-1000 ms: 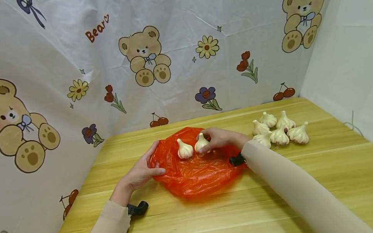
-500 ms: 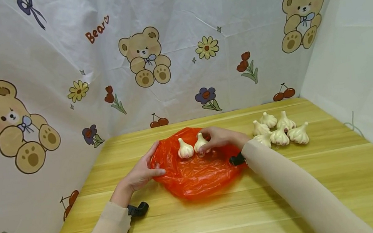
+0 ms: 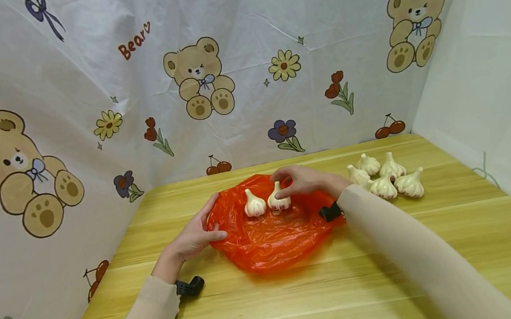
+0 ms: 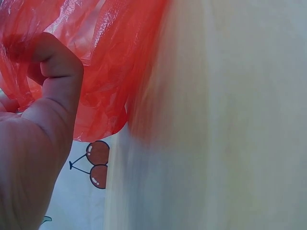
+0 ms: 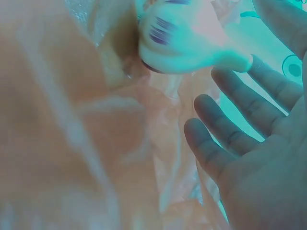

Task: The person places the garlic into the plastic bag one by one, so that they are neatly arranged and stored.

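Observation:
A red plastic bag lies spread with its mouth held wide on the table. Its left rim is gripped by my left hand, the thumb toward me; in the left wrist view the bag film covers part of this hand. Two garlic bulbs stand side by side in the bag, a left bulb and a right bulb. Over the right bulb hovers my right hand. The right wrist view shows its fingers loosely extended beside the neck of a garlic bulb, not curled round it.
Several more garlic bulbs sit clustered on the wooden table at the right, beyond my right forearm. A patterned cloth hangs behind the table and along the left; a pale wall borders the right.
My right hand has loosened its fingers from the right garlic bulb and shifted slightly up and right. The bulb stays standing in the bag. My left hand keeps its place.

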Tool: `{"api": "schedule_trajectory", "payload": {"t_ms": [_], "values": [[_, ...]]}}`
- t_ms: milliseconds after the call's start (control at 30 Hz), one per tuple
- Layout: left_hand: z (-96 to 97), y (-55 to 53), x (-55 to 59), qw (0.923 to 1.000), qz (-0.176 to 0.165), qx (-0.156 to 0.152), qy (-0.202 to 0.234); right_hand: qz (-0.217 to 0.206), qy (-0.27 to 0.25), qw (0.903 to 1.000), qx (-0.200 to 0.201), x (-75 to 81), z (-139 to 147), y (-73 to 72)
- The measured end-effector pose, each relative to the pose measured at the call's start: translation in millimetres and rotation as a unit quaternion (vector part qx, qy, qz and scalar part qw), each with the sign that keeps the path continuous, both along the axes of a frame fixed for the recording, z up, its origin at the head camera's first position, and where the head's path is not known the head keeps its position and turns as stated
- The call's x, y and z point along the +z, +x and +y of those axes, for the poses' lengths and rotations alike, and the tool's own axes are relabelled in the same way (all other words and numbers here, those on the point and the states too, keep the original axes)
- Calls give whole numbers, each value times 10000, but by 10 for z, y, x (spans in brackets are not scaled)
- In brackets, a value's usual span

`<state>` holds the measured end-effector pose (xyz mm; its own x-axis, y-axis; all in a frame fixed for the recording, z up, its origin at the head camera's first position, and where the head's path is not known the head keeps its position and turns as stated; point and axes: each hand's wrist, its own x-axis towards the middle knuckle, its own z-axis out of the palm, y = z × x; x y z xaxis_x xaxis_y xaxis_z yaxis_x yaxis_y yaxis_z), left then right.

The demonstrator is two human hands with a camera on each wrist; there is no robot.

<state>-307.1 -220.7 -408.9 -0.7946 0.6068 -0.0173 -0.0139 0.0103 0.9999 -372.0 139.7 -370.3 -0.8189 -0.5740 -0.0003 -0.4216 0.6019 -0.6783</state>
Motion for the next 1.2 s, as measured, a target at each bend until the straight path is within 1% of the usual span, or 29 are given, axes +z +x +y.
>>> {"api": "schedule_trajectory", "payload": {"t_ms": [200,300,467,567,700,800,933,1033,1200], "values": [[2,-2,-12,10000,-21,32,-19,111,-39,9999,19,83,94,8],[4,-7,-13,10000,-1,26,-29,175,-62,9998,39,133,151,41],[11,-2,-5,10000,-1,15,-19,184,-80,9998,62,227,265,118],[11,1,-4,10000,7,14,-14,90,-145,9998,80,288,351,159],[7,0,-2,10000,11,25,-8,6,-323,9992,250,368,476,210],[13,-8,4,10000,19,-1,5,18,-399,9988,293,446,576,279],[21,-16,20,10000,55,-10,22,109,-390,9989,216,527,694,384],[23,-16,25,10000,53,12,22,166,-398,9988,216,521,781,432],[24,-2,15,10000,-17,21,-12,121,-443,9989,99,437,957,498]]}}
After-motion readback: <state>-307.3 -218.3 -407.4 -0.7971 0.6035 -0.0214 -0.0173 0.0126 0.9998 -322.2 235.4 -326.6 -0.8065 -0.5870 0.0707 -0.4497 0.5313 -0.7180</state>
